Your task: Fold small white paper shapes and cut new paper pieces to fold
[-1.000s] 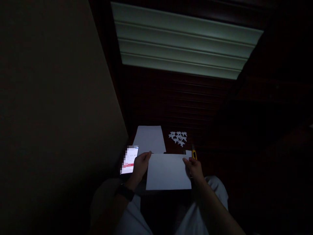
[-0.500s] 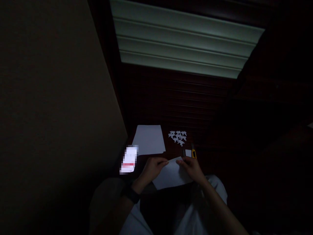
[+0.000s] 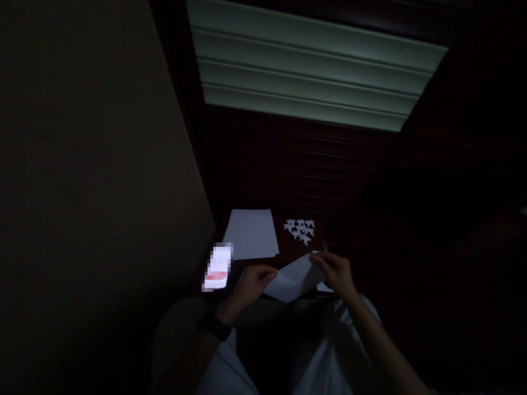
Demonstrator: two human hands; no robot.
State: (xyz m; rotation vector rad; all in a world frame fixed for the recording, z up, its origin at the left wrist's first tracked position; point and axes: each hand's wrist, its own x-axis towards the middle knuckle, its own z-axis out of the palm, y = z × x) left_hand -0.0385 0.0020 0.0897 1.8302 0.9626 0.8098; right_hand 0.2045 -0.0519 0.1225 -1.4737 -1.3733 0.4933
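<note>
In a dim room both my hands hold one white sheet of paper [image 3: 294,278] above my lap. My left hand [image 3: 251,285] pinches its lower left corner, and a dark watch sits on that wrist. My right hand [image 3: 335,273] grips the sheet's upper right edge. The sheet is tilted and bent between them. Just beyond my right hand a yellow utility knife [image 3: 325,248] lies mostly hidden on the dark wooden surface [image 3: 296,181].
A second white sheet [image 3: 252,234] lies flat beyond my hands. Several small white paper cut-outs [image 3: 300,230] are piled to its right. A lit phone [image 3: 218,267] lies at the left. A beige wall [image 3: 90,164] rises on the left, pale slats [image 3: 308,71] ahead.
The sheet, held flat by its two top corners a second ago, has been turned and bent into a slanted shape. My right hand rose; my left slid to a lower corner.
</note>
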